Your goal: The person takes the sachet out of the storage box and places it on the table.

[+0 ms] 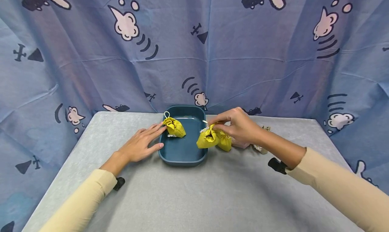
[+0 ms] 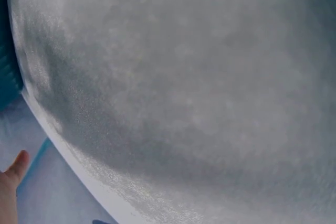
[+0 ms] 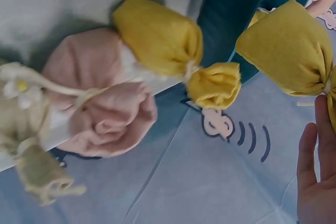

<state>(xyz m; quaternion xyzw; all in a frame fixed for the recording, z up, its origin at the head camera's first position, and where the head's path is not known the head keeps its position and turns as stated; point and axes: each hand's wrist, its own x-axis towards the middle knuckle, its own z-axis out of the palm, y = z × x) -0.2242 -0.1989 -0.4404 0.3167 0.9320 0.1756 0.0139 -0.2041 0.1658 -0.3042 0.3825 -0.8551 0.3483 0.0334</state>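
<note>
One yellow pouch (image 1: 174, 127) already in blue tray (image 1: 182, 157), at fingertips of flat, relaxed left hand (image 1: 141, 145). Right hand (image 1: 240, 125) pinches second yellow pouch (image 1: 208, 139) over tray's near rim. Yellow, pink (image 3: 100, 103), beige pouches wait beneath right wrist.

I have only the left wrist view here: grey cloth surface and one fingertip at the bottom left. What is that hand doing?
Observer: The left hand lies flat on the grey table, fingertips touching a yellow drawstring cloth pouch inside the dark teal plastic tray.
Operator: And the other hand?
Observer: The right hand pinches a second yellow pouch by its gathered neck, at the tray's right rim.
Operator: Any more pouches waiting?
Observer: Yes: a third yellow pouch, a pink pouch and a beige pouch with a small flower lie on the table right of the tray.
</note>
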